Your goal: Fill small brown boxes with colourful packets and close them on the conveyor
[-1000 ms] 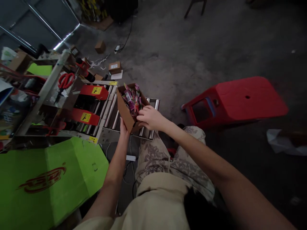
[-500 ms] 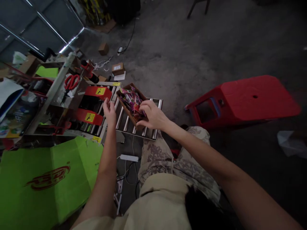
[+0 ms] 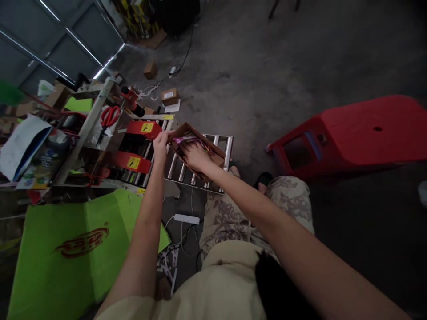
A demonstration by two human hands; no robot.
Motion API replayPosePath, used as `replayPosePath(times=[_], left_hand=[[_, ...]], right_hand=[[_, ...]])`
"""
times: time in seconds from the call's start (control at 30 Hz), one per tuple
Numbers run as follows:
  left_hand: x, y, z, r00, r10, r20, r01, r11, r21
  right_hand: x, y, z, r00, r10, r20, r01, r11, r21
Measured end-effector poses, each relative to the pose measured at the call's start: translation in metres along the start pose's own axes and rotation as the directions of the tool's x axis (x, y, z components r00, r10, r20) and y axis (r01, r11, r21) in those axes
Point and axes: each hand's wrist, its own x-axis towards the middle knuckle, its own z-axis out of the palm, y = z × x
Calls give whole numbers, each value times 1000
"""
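A small brown cardboard box (image 3: 213,153) holding colourful packets (image 3: 185,139) lies on the metal roller conveyor (image 3: 222,144) of a taping machine. My left hand (image 3: 161,143) grips the box's left flap at its edge, fingers curled. My right hand (image 3: 194,155) lies flat inside the box, pressing down on the packets, fingers spread.
The machine has red guards (image 3: 144,128) with yellow labels, and red scissors (image 3: 108,115) lie on it. A flat green carton (image 3: 70,249) sits at lower left. A red plastic stool (image 3: 360,129) lies tipped on the floor at right. Small boxes (image 3: 169,95) and cables litter the concrete floor.
The box went from being held tilted up to lying on the rollers. My left hand moved from beneath it to its left flap, and my right hand slid inside onto the packets.
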Motion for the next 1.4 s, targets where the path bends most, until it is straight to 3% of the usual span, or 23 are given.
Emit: replayPosePath(times=[0.2, 0.33, 0.4, 0.53, 0.67, 0.73, 0.8, 0.9, 0.97, 1.0, 1.03, 1.1, 1.2, 1.3, 1.33, 1.4], left_hand=[[6, 18, 7, 995, 40, 86, -53, 985, 162], [6, 17, 11, 997, 32, 74, -45, 983, 181], [4, 16, 12, 998, 41, 57, -52, 978, 204], [-1, 17, 13, 996, 46, 82, -70, 946, 316], [2, 21, 14, 962, -104, 251, -12, 908, 419], [8, 22, 19, 928, -197, 317, 24, 879, 476], [13, 22, 27, 918, -227, 324, 12, 835, 550], [15, 16, 44, 945, -187, 268, -59, 710, 701], [12, 9, 54, 975, -111, 190, -89, 591, 802], [10, 6, 58, 988, -55, 143, -91, 535, 840], [9, 2, 60, 995, -2, 99, -86, 491, 867], [7, -3, 61, 998, 45, 39, -56, 463, 884], [5, -3, 58, 999, 34, 1, -19, 533, 846], [-15, 6, 59, 987, 152, -58, -54, 641, 766], [-28, 11, 62, 981, 189, -33, -102, 661, 743], [-61, 20, 71, 967, 186, 172, -252, 652, 715]], right_hand=[[-10, -1, -16, 994, -59, -96, 65, 996, 62], [-17, -2, -26, 946, -1, -324, 10, 1000, 26], [-17, -2, -22, 963, -8, -271, 8, 1000, -1], [-7, 4, -10, 997, -66, -33, 66, 998, -5], [2, 14, -7, 999, -54, 7, 52, 985, 162], [2, 16, -9, 996, -38, -82, 57, 968, 243], [-2, 14, -16, 956, -25, -293, 121, 941, 315], [-21, 9, -39, 805, -12, -594, 278, 890, 360], [-40, 9, -59, 744, 23, -667, 284, 894, 348], [-50, 10, -68, 742, 46, -669, 246, 909, 336], [-61, 11, -73, 760, 63, -647, 192, 929, 316], [-80, 9, -73, 842, 62, -535, 84, 966, 244], [-100, 1, -49, 959, 29, -281, 0, 994, 106], [-105, 0, -29, 986, 53, -157, -40, 996, 83], [-104, 4, -28, 988, 58, -143, -41, 992, 123], [-103, 17, -34, 991, 48, -123, -11, 958, 287]])
